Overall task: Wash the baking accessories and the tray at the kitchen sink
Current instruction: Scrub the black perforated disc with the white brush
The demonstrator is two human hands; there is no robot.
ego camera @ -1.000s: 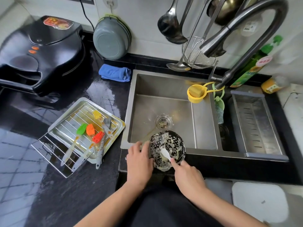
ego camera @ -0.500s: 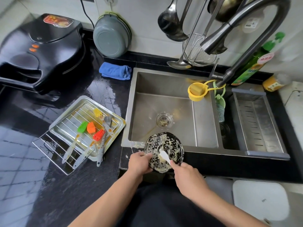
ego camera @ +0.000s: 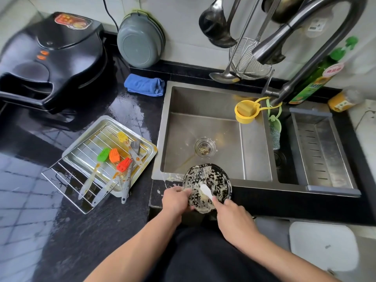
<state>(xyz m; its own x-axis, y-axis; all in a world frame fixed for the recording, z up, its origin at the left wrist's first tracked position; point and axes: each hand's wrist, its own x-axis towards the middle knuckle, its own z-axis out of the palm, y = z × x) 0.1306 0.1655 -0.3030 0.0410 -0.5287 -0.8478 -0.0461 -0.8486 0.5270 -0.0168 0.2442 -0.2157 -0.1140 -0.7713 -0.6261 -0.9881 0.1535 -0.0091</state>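
A round black dish [ego camera: 215,178] smeared with pale batter sits tilted at the near rim of the steel sink [ego camera: 162,139]. My left hand [ego camera: 176,200] grips its left edge. My right hand [ego camera: 232,216] holds a white spatula [ego camera: 206,191] whose blade lies against the inside of the dish. On the counter to the left stands the metal baking tray [ego camera: 146,157] with a wire rack [ego camera: 67,176] on it. Several silicone brushes [ego camera: 114,157] in yellow, grey, green, orange and red lie across the rack.
The tall faucet [ego camera: 305,33] arches over the sink's right side, with a yellow cup [ego camera: 246,110] hung below it. A drainer basket [ego camera: 323,149] fills the right basin. A black electric griddle [ego camera: 50,58], a grey basin [ego camera: 140,41] and a blue cloth [ego camera: 144,85] stand at the back left. Ladles hang on the wall.
My left hand has gone from lying flat beside the dish to gripping its left edge. The dish has been drawn slightly nearer to me over the sink rim.
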